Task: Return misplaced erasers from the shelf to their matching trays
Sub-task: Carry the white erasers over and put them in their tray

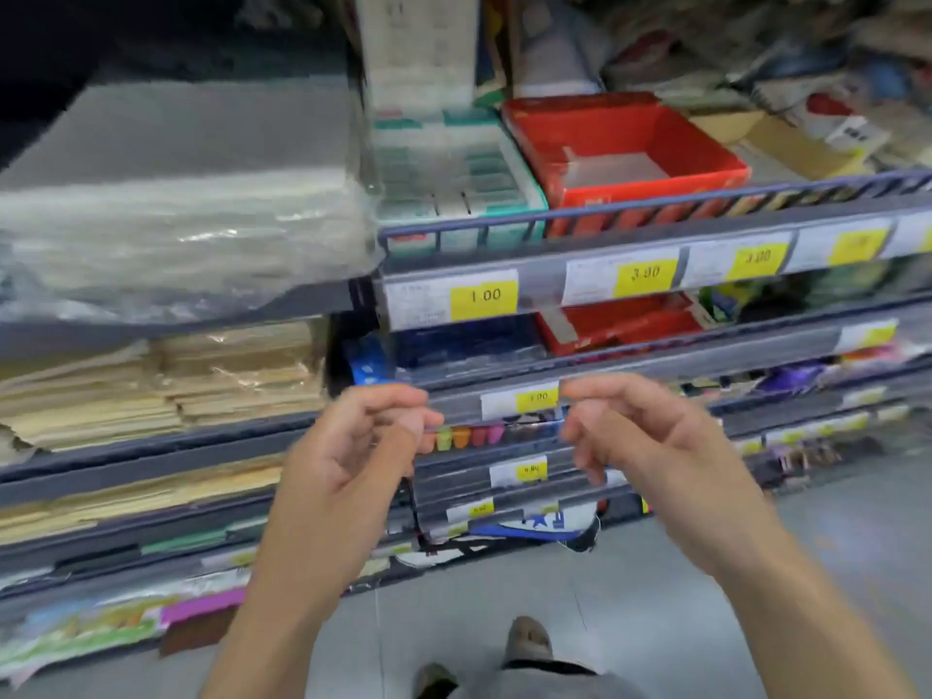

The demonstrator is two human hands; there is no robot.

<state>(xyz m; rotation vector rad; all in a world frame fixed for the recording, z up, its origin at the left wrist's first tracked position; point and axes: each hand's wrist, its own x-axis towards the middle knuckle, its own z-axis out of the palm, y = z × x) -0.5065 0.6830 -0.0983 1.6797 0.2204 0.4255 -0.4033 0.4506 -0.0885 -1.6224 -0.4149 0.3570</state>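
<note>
My left hand (353,446) and my right hand (640,441) hover side by side in front of the middle shelves, fingers loosely curled, and I see nothing in either. On the top wire shelf a teal tray (524,194) holds rows of white and green erasers. Beside it on the right stands a red tray (706,158), almost bare apart from a clear packet. One shelf down sits a second red tray (620,330). Between my hands a row of small coloured erasers (464,436) shows on a lower shelf. The picture is blurred.
Plastic-wrapped paper stacks (176,219) fill the left shelves. Yellow price labels (484,295) line the shelf rails. A blue box (368,365) stands by the shelf post. Cluttered stationery (807,93) fills the top right. The grey floor (655,623) and my shoes lie below.
</note>
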